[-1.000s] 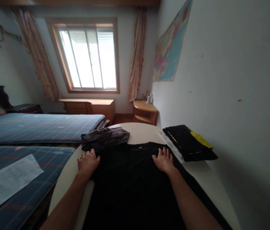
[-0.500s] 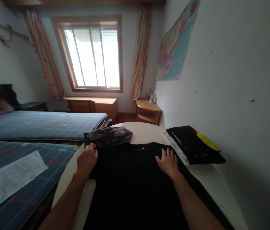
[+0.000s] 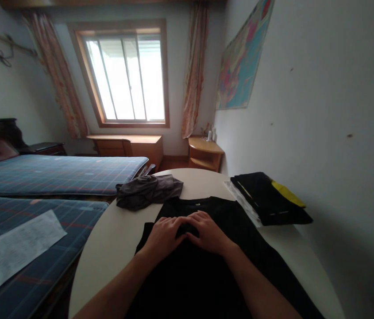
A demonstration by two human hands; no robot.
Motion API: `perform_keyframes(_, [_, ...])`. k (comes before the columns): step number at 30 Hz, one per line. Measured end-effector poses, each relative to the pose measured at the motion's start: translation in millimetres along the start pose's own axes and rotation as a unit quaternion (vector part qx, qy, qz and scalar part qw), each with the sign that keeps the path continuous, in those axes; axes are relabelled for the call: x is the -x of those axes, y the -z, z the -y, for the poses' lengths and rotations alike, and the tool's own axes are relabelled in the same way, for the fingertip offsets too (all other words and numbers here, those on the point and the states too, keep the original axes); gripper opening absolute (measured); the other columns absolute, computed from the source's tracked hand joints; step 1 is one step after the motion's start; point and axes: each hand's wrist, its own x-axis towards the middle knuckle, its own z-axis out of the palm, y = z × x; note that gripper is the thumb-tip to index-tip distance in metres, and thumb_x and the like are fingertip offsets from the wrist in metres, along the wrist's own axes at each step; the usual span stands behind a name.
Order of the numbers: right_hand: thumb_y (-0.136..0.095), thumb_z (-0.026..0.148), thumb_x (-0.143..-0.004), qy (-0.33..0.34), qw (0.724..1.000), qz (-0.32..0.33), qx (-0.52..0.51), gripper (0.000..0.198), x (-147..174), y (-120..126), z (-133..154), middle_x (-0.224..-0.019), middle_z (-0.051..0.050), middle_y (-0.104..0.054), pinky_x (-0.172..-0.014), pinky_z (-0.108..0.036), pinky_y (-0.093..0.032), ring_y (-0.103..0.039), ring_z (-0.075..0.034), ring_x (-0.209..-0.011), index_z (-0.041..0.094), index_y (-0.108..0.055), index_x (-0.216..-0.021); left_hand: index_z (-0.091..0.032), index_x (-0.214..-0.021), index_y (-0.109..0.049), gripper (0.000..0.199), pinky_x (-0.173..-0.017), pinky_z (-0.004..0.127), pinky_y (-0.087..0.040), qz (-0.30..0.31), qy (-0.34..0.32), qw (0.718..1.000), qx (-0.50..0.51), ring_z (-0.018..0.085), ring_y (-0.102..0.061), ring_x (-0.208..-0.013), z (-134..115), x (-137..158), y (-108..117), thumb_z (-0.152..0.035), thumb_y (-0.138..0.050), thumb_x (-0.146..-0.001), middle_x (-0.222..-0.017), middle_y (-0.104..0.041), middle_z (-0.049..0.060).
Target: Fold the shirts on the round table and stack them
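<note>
In the head view, a black shirt lies on a pale round worktop, its neckline toward the window and its lower part running out of the picture at the bottom. Both hands are over the upper middle of the shirt, the left hand and the right hand meeting at the fingers, with the thumbs close to each other and a dark gap between the palms. The fingers are bent down to the cloth; whether either hand pinches it or only presses on it, I cannot tell. A short corner of the shirt juts out beside the left wrist, while its other side slopes down past the right forearm.

Beyond the shirt, on the left, a crumpled grey cloth sits near the worktop's far edge. To the right, a folded black stack with a yellow patch lies near the wall, something whitish showing along its left side.

Left of the worktop, a sheet of paper rests on the nearer of two plaid mattresses. A map hangs on the wall.
</note>
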Motion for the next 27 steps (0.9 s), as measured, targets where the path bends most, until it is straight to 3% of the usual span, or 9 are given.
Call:
perform_keyframes(6, [-0.069, 0.038, -0.085, -0.010, 0.998, 0.036, -0.043, 0.055, 1.3, -11.2, -0.1, -0.124, -0.006, -0.064, -0.104, -0.042, -0.042, -0.056, -0.024, -0.116, 0.028, -0.054, -0.137, -0.026, -0.124, -0.051, 0.047, -0.079, 0.032, -0.047, 0.069, 0.034, 0.996, 0.032, 0.025, -0.068, -0.097, 26.6, 9.8, 20.5, -0.020, -0.063, -0.078, -0.106, -0.071, 0.003])
perform_keyframes(10, [-0.069, 0.036, -0.085, -0.027, 0.997, 0.026, -0.065, 0.063, 0.4, -10.3, -0.5, -0.123, -0.007, -0.064, -0.104, -0.043, -0.043, -0.056, -0.025, -0.116, 0.029, -0.046, -0.144, -0.027, -0.123, -0.053, 0.036, -0.079, 0.031, -0.046, 0.029, 0.112, 0.993, 0.012, 0.023, -0.069, -0.099, 36.4, 8.6, 24.7, -0.017, -0.052, -0.088, -0.109, -0.072, 0.003])
perform_keyframes(13, [-0.072, 0.034, -0.083, -0.022, 0.996, 0.007, -0.089, 0.075, -1.2, -11.5, 1.8, -0.121, -0.006, -0.065, -0.103, -0.042, -0.043, -0.058, -0.024, -0.111, 0.027, -0.037, -0.149, -0.028, -0.121, -0.055, 0.032, -0.082, 0.031, -0.045, 0.024, 0.101, 0.995, 0.003, 0.023, -0.067, -0.100, 26.0, 6.3, 22.1, -0.020, -0.055, -0.090, -0.109, -0.072, 0.002])
perform_keyframes(16, [-0.067, 0.027, -0.089, 0.006, 0.998, -0.006, -0.067, 0.036, -2.8, -13.0, 0.5, -0.107, -0.004, -0.069, -0.100, -0.041, -0.044, -0.061, -0.022, -0.101, 0.026, -0.060, -0.124, -0.029, -0.116, -0.059, 0.032, -0.089, 0.034, -0.044, 0.042, 0.035, 0.998, 0.010, 0.024, -0.065, -0.101, 13.4, 6.8, 23.0, -0.026, -0.065, -0.085, -0.104, -0.073, 0.002])
perform_keyframes(18, [-0.061, 0.020, -0.091, 0.014, 0.999, -0.023, -0.044, 0.015, -3.2, -12.3, -2.7, -0.097, -0.003, -0.070, -0.096, -0.040, -0.045, -0.061, -0.021, -0.096, 0.024, -0.066, -0.105, -0.029, -0.113, -0.062, 0.035, -0.089, 0.035, -0.043, 0.038, 0.029, 0.999, 0.014, 0.025, -0.065, -0.101, 12.6, 8.7, 27.3, -0.036, -0.072, -0.080, -0.105, -0.073, 0.002])
perform_keyframes(22, [-0.057, 0.006, -0.088, -0.012, 0.996, -0.086, -0.036, 0.022, -1.4, -7.4, -11.9, -0.099, -0.003, -0.068, -0.094, -0.038, -0.045, -0.060, -0.021, -0.098, 0.023, -0.063, -0.101, -0.028, -0.109, -0.065, 0.044, -0.074, 0.030, -0.044, 0.041, 0.088, 0.995, 0.039, 0.024, -0.067, -0.088, 32.7, 11.9, 36.4, -0.050, -0.076, -0.073, -0.099, -0.073, 0.002])
perform_keyframes(24, [-0.053, 0.000, -0.084, -0.027, 0.993, -0.106, -0.038, 0.028, 0.3, -6.3, -16.7, -0.101, -0.003, -0.067, -0.094, -0.038, -0.045, -0.059, -0.021, -0.099, 0.023, -0.062, -0.097, -0.024, -0.103, -0.066, 0.038, -0.064, 0.027, -0.043, 0.070, 0.092, 0.988, 0.107, 0.020, -0.066, -0.075, 46.1, 11.6, 36.4, -0.055, -0.065, -0.081, -0.084, -0.072, 0.001])
perform_keyframes(27, [-0.049, -0.005, -0.080, -0.030, 0.992, -0.111, -0.045, 0.032, 2.7, -7.4, -22.4, -0.104, -0.002, -0.066, -0.094, -0.038, -0.043, -0.059, -0.020, -0.100, 0.023, -0.065, -0.085, -0.018, -0.087, -0.066, 0.047, -0.056, 0.024, -0.040, 0.100, 0.092, 0.968, 0.212, 0.016, -0.063, -0.060, 60.0, 9.9, 30.8, -0.058, -0.044, -0.094, -0.067, -0.067, 0.001])
